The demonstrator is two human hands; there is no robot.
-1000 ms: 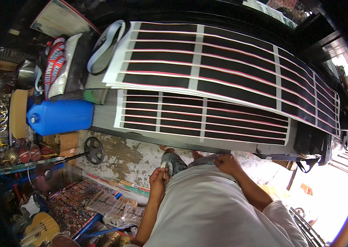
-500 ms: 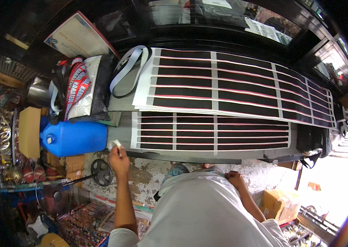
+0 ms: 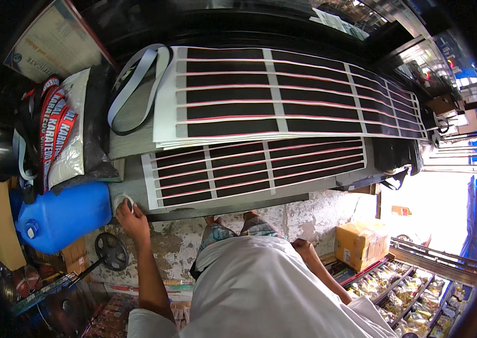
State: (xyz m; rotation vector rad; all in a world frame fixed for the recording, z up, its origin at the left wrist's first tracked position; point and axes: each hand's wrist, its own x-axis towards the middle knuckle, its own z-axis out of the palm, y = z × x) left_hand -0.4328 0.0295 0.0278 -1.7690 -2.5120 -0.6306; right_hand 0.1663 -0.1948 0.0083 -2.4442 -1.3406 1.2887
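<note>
My left hand (image 3: pixel 133 222) is closed, its fingers on a small pale ring that looks like a roll of tape (image 3: pixel 120 199). They are at the left front corner of the grey table (image 3: pixel 132 170), beside a blue jerrycan (image 3: pixel 72 219). Right of that hand lies a sheet of black strips (image 3: pixel 238 179) with white and red lines. Behind it, a longer stack of similar black-and-white sheets (image 3: pixel 224 98) overlaps its far edge. Down by my right side, my right hand (image 3: pixel 305 249) is curled closed, away from the table; whatever is inside its fingers, if anything, is hidden.
A looped white strap (image 3: pixel 128 90) with dark edging lies left of the stack. Behind the jerrycan sit a packed plastic bag (image 3: pixel 72 132) and a framed certificate (image 3: pixel 52 42). A black handwheel (image 3: pixel 111 252) is below the left corner. A cardboard box (image 3: pixel 362 242) stands at right.
My view has turned, so the table and sheets sit further left and tilted. My left hand keeps hold of the pale roll at the table corner. My right hand remains at my side.
</note>
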